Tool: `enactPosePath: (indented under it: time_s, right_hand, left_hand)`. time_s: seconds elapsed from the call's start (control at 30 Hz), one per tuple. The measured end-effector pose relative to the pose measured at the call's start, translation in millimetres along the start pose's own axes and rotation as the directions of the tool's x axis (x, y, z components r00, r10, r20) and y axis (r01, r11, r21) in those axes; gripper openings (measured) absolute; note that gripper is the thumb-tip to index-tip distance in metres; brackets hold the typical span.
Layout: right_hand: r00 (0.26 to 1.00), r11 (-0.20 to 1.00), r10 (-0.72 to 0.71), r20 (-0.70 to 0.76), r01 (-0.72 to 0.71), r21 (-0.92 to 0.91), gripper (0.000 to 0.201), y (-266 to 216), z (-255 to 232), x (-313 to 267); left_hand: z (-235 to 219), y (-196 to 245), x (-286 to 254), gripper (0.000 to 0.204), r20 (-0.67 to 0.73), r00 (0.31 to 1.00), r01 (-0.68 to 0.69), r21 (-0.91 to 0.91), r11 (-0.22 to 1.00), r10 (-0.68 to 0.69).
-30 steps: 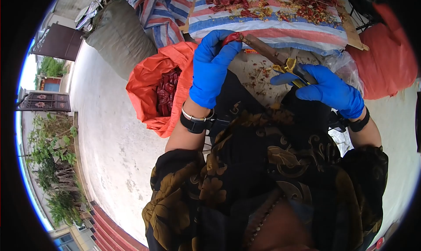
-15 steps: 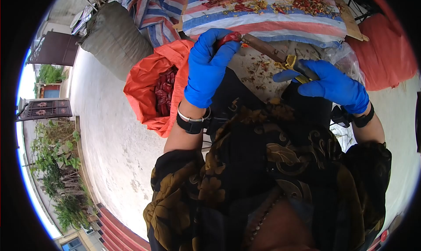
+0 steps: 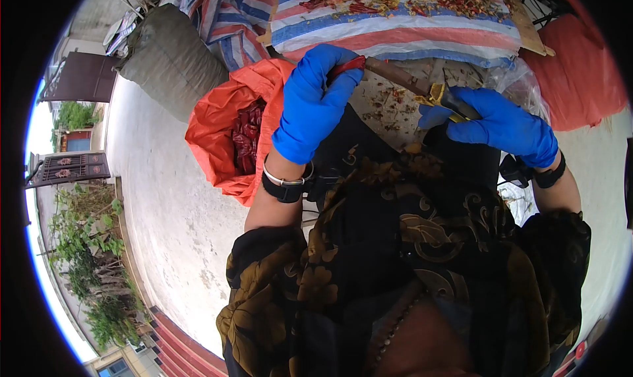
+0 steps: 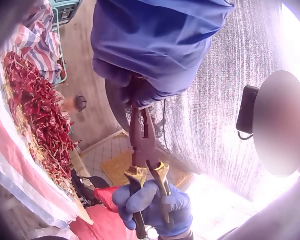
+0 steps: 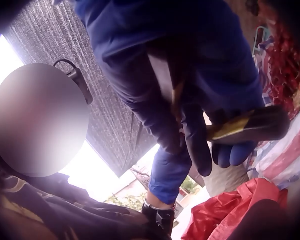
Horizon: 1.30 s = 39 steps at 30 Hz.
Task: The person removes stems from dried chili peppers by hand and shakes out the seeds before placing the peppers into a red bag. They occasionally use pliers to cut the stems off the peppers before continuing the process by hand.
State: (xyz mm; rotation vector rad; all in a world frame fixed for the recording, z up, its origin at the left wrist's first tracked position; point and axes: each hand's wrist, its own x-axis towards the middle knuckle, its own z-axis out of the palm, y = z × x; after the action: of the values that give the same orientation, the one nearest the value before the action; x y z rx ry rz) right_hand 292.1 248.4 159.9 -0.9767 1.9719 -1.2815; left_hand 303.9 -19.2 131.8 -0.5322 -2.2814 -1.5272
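Observation:
The blue-gloved left hand (image 3: 313, 107) pinches a dried red chili (image 3: 347, 66) between thumb and fingers. Gloved in blue too, the right hand (image 3: 504, 128) grips pliers (image 3: 405, 78) by their black and yellow handles, and the jaws reach to the chili's end. In the left wrist view the handles of the pliers (image 4: 143, 145) stand somewhat apart, with the right hand (image 4: 155, 207) around them; the left hand (image 4: 155, 45) covers most of the chili. The right wrist view shows a handle (image 5: 247, 126) across the right hand's fingers (image 5: 197, 145).
An orange-red bag (image 3: 214, 123) of red chilies (image 3: 247, 136) stands beside the left forearm. Beyond the hands, a striped sheet (image 3: 395, 37) bears chilies and yellowish bits. A grey-green sack (image 3: 173, 57) stands at the upper left, a red sack (image 3: 573, 74) at the upper right.
The chili lies deeper in the left hand's fingers, with less of it showing beyond them. Both hands have shifted only slightly, and the pliers remain in the right hand.

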Motion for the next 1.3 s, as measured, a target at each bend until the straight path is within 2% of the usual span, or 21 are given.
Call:
enactPosePath:
  time_s: [0.13, 0.2, 0.27, 0.3, 0.33, 0.37, 0.4, 0.43, 0.5, 0.53, 0.6, 0.63, 0.67, 0.73, 0.8, 0.83, 0.87, 0.93, 1.07, 1.23, 1.3]
  right_hand:
    - [0.997, 0.998, 0.056, -0.062, -0.058, -0.033, 0.035, 4.6, 3.1, -2.0]
    - [0.994, 0.996, 0.049, -0.101, -0.056, -0.063, 0.034, 3.0, 4.8, -2.6]
    - [0.967, 0.963, 0.230, -0.108, -0.243, -0.120, 0.026, -3.8, 5.4, -2.4]
    - [0.967, 0.963, 0.230, -0.108, -0.243, -0.120, 0.026, -5.0, 3.8, -2.5]
    - [0.965, 0.966, 0.257, -0.050, -0.258, -0.020, 0.025, -5.9, 1.6, -2.1]
    - [0.961, 0.958, 0.277, 0.011, -0.277, 0.078, 0.024, -7.1, -0.1, -1.9]
    - [0.961, 0.958, 0.276, 0.011, -0.276, 0.075, 0.024, -8.4, -0.9, -2.5]
    - [0.961, 0.953, 0.276, 0.023, -0.276, 0.120, 0.025, -9.2, -1.1, -3.8]
    - [0.961, 0.947, 0.275, 0.040, -0.277, 0.164, 0.027, -9.0, -5.2, -9.2]
    - [0.963, 0.942, 0.271, 0.003, -0.266, 0.205, 0.027, -6.4, -10.4, -15.9]
    - [0.964, 0.938, 0.263, -0.029, -0.249, 0.242, 0.027, 0.5, -17.6, -23.5]
    - [0.968, 0.942, 0.248, -0.048, -0.229, 0.244, 0.029, 3.4, -20.0, -25.8]
    - [0.971, 0.947, 0.230, -0.068, -0.208, 0.244, 0.031, 4.2, -21.1, -25.5]
    - [0.968, 0.944, 0.246, -0.053, -0.227, 0.241, 0.035, -2.2, -17.7, -22.0]
    - [0.976, 0.947, 0.212, 0.051, -0.218, 0.236, 0.034, -8.1, -11.6, -14.7]
    - [0.987, 0.946, 0.147, 0.064, -0.159, 0.282, 0.029, -8.1, -7.8, -11.5]
    - [0.987, 0.946, 0.150, 0.062, -0.162, 0.280, 0.029, -6.2, -3.9, -8.7]
    - [0.999, 0.983, -0.020, 0.040, 0.012, 0.181, 0.028, -3.3, 1.0, -5.5]
    - [0.998, 0.991, -0.029, 0.047, 0.023, 0.130, 0.029, -3.3, 2.2, -3.7]
    - [0.999, 0.994, -0.021, 0.042, 0.016, 0.112, 0.029, -4.2, 3.3, -1.2]
    - [0.999, 0.993, -0.019, 0.034, 0.015, 0.119, 0.029, -4.2, 3.4, -1.2]
  left_hand:
    - [-1.8, 7.1, 0.7, 0.015, 0.063, 0.998, -0.026, 0.123, 0.992, 0.018]
    - [-1.3, 5.7, 0.9, 0.017, 0.084, 0.984, -0.171, 0.254, 0.952, 0.154]
    - [-3.1, 6.1, 1.1, 0.018, 0.105, 0.989, -0.128, 0.223, 0.966, 0.107]
    - [-4.7, 6.2, 1.2, 0.019, 0.126, 0.990, -0.083, 0.193, 0.978, 0.060]
    - [-6.2, 3.4, 0.5, 0.019, 0.126, 0.990, -0.084, 0.193, 0.978, 0.060]
    - [-7.7, -1.9, -0.9, 0.019, 0.138, 0.989, 0.056, 0.028, 0.998, -0.059]
    - [-9.5, -4.3, -1.2, 0.020, 0.169, 0.970, 0.196, -0.134, 0.971, -0.173]
    - [-11.4, -3.7, -2.0, 0.020, 0.167, 0.971, 0.195, -0.134, 0.972, -0.172]
    - [-16.0, -0.2, -5.1, 0.022, 0.105, 0.956, 0.293, -0.312, 0.904, -0.274]
    - [-23.9, -5.6, -5.1, 0.022, 0.101, 0.956, 0.294, -0.312, 0.903, -0.276]
    - [-41.8, -18.5, -2.9, 0.024, 0.085, 0.939, 0.335, -0.450, 0.828, -0.334]
    - [-36.2, -17.7, -7.9, 0.020, -0.005, 0.925, 0.326, -0.506, 0.798, -0.381]
    - [-33.8, -18.5, -8.5, 0.020, -0.013, 0.925, 0.323, -0.505, 0.801, -0.381]
    - [-30.4, -22.8, -7.8, 0.023, 0.092, 0.909, 0.374, -0.611, 0.697, -0.407]
    - [-23.5, -24.3, -7.1, 0.023, 0.131, 0.916, 0.367, -0.657, 0.658, -0.380]
    - [-20.3, -24.2, -6.5, 0.024, 0.173, 0.919, 0.369, -0.700, 0.611, -0.356]
    - [-18.3, -23.6, -6.2, 0.024, 0.174, 0.919, 0.368, -0.702, 0.609, -0.354]
    - [-15.7, -19.9, -5.1, 0.023, 0.235, 0.925, 0.375, -0.687, 0.622, -0.299]
    - [-16.3, -10.8, -4.4, 0.022, 0.253, 0.934, 0.358, -0.674, 0.646, -0.254]
    - [-8.8, 8.1, -7.1, 0.021, 0.140, 0.940, 0.341, -0.419, 0.842, -0.312]
    - [-9.4, 7.0, -6.4, 0.021, 0.148, 0.949, 0.315, -0.372, 0.873, -0.279]
